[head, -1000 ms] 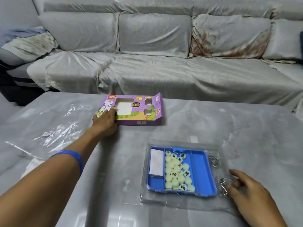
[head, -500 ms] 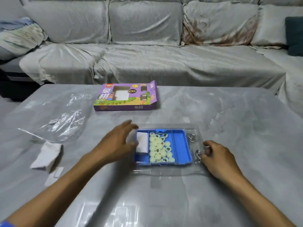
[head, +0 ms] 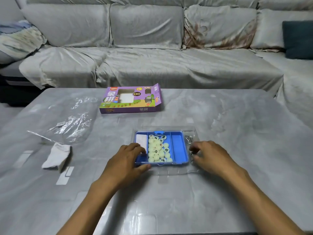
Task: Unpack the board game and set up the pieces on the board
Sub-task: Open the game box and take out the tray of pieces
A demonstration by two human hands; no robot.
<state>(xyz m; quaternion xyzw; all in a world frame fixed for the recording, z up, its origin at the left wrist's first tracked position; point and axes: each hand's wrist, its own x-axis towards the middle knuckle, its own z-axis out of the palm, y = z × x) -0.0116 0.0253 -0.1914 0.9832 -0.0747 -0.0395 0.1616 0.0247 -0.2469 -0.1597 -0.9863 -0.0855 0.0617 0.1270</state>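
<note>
Sofa cushions sit behind the grey desk, where a purple game box lies far back and crinkly plastic wrap lies left. Near the front, the left hand and right hand grip the two sides of a clear case holding the blue tray, with round white pieces piled in its middle part.

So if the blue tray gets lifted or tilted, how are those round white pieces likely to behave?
The round white pieces lie loose and piled in the blue tray's middle compartment, so they would probably slide and rattle. As small flat discs they look light, and some might roll on edge. A clear cover seems to enclose the tray, probably containing them.
</note>
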